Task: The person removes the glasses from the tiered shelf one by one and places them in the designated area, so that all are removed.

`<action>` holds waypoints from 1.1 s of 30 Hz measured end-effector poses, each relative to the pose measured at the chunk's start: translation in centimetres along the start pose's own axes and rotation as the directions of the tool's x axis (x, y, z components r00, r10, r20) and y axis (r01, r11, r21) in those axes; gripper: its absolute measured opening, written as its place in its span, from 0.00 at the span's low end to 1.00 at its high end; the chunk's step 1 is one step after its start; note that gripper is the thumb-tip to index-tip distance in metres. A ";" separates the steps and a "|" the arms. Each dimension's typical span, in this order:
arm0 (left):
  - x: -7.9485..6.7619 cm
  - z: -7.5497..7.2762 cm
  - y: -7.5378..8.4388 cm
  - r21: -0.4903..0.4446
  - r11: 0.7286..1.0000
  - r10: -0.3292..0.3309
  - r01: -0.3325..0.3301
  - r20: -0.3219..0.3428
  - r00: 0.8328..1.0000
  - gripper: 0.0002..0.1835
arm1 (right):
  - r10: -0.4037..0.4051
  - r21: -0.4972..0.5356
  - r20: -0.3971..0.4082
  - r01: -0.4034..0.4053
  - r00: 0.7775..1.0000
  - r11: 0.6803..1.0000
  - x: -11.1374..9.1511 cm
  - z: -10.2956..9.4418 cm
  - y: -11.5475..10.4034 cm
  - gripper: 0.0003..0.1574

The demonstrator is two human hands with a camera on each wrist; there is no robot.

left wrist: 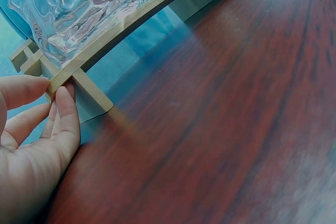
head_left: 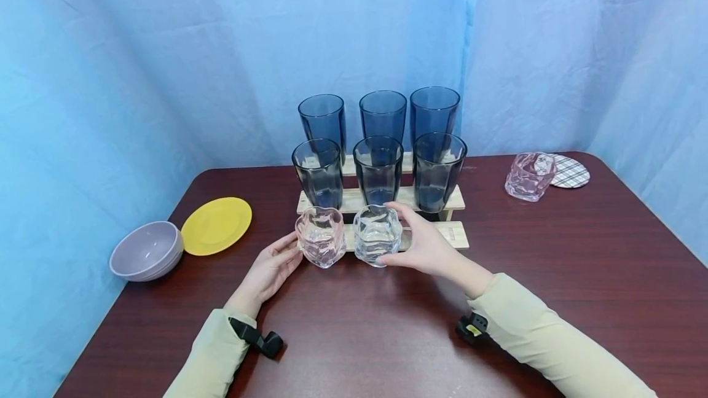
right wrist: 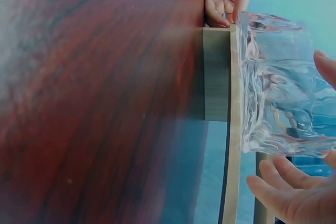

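A three-tier wooden rack (head_left: 455, 235) stands on the table, its lowest shelf in front. My left hand (head_left: 271, 272) pinches the left end of that shelf; in the left wrist view, the thumb and fingers (left wrist: 65, 111) meet at the wood. Just above them a faceted pink glass (head_left: 321, 238) sits on the shelf. To its right is a clear glass (head_left: 378, 237), upright, its base at the shelf in the right wrist view. My right hand (head_left: 428, 249) holds this clear glass from the right, thumb on the near side and fingers on the far side.
Tall blue-grey tumblers fill the upper tiers, such as one in the middle row (head_left: 378, 171) and one behind (head_left: 434, 112). Left are a yellow plate (head_left: 217, 226) and a lilac bowl (head_left: 146, 252). Another pink glass (head_left: 528, 178) and a checked coaster (head_left: 572, 172) lie back right.
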State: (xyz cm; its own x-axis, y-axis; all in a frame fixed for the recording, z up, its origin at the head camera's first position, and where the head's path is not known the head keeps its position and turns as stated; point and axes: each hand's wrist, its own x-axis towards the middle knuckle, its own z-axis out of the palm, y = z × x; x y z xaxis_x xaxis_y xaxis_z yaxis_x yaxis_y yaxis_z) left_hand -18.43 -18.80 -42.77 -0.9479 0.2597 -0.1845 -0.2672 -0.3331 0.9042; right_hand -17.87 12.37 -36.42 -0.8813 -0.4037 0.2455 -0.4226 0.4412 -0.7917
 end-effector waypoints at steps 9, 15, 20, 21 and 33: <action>-0.1 0.0 0.1 0.003 1.000 0.004 -0.004 0.000 1.000 0.30 | 0.029 0.033 -0.054 -0.027 0.998 0.999 0.2 1.0 0.2 0.55; -0.1 0.0 0.1 0.011 1.000 0.005 -0.004 -0.004 1.000 0.30 | 0.059 -0.002 -0.082 -0.060 0.995 0.998 0.3 1.4 0.0 0.55; -0.1 0.1 0.1 0.008 1.000 0.003 -0.003 -0.003 1.000 0.30 | 0.061 0.015 -0.086 -0.060 0.994 0.998 0.4 1.5 -0.1 0.55; -0.1 0.0 0.1 0.008 1.000 0.003 -0.003 -0.002 1.000 0.30 | 0.063 0.020 -0.086 -0.061 0.994 0.998 0.4 1.5 -0.1 0.55; -0.1 0.0 0.1 -0.004 1.000 0.002 -0.002 -0.010 1.000 0.30 | 0.084 -0.002 -0.130 -0.085 0.988 0.996 0.5 1.5 -0.2 0.55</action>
State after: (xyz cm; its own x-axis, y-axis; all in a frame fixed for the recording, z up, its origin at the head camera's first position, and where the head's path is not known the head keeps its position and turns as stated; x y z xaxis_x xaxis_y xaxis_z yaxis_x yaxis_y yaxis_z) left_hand -18.36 -18.80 -42.68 -0.9502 0.2497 -0.1867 -0.2661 -0.3375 0.9029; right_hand -17.92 10.89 -36.92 -0.9336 -0.2579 0.2490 -0.3469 0.4750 -0.8087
